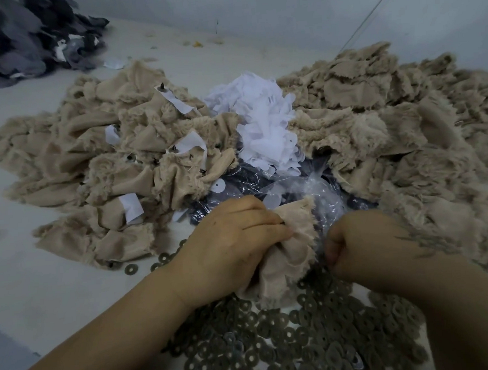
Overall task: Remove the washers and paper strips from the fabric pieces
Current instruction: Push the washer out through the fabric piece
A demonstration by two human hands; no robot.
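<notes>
Desk (44, 297) view: left tan fabric heap (116, 164) has paper strips (175, 101) and studs on it, right heap (390, 124) looks stripped, white paper pile (264, 123) between. My left hand (229, 248) grips one fabric piece (290, 253), fingers curled round it. Right hand (375, 248) clenched just beside it; can't tell what it pinches. Washer pile (289, 345) sits directly below. Risk as I see it: a hard tug flicks the washer off into the fabric heaps, or tears paper
</notes>
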